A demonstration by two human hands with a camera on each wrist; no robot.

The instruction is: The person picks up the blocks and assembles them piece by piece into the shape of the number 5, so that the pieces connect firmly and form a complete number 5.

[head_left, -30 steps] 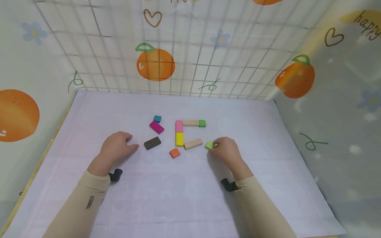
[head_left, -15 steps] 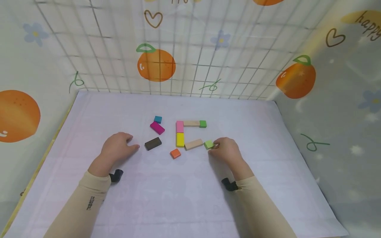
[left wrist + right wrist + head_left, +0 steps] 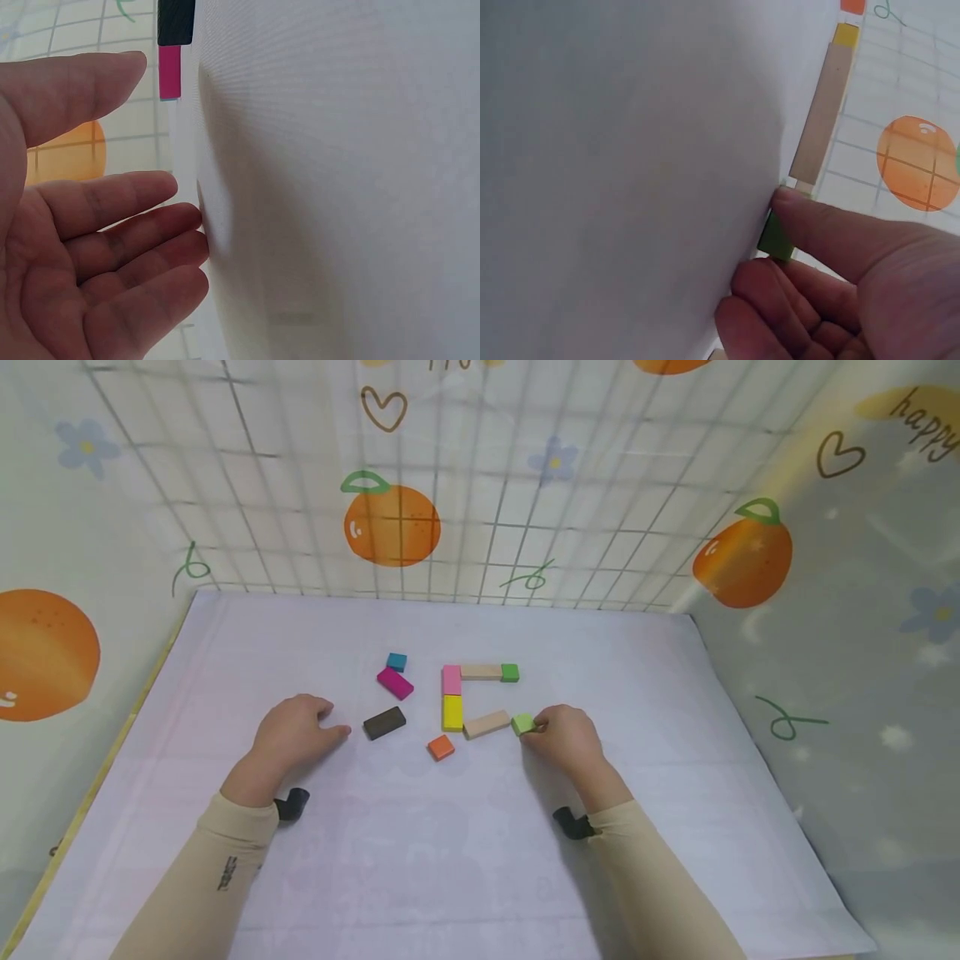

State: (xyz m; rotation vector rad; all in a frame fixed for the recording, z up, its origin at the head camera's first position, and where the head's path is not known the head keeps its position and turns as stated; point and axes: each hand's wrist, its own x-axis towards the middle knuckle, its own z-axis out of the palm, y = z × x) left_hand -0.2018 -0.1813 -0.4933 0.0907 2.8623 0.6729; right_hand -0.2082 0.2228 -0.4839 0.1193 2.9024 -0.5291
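My right hand pinches a small light green block between thumb and fingers, low over the white tabletop. In the right wrist view, the thumb overlaps one end of this green block. Just left of it lies a slanted plain wooden block, its far end by the yellow block. A pink block, another plain wooden block and a dark green block continue the angular row. My left hand rests at the left, fingers relaxed, holding nothing, nearest the dark brown block.
An orange block lies in front of the yellow one. Towards the back left are a magenta block and a blue block. A curtain printed with oranges hangs over a wire grid behind the table.
My right hand has shifted slightly left, and the light green block has come closer to the end of the slanted wooden block. The left hand stays where it was.
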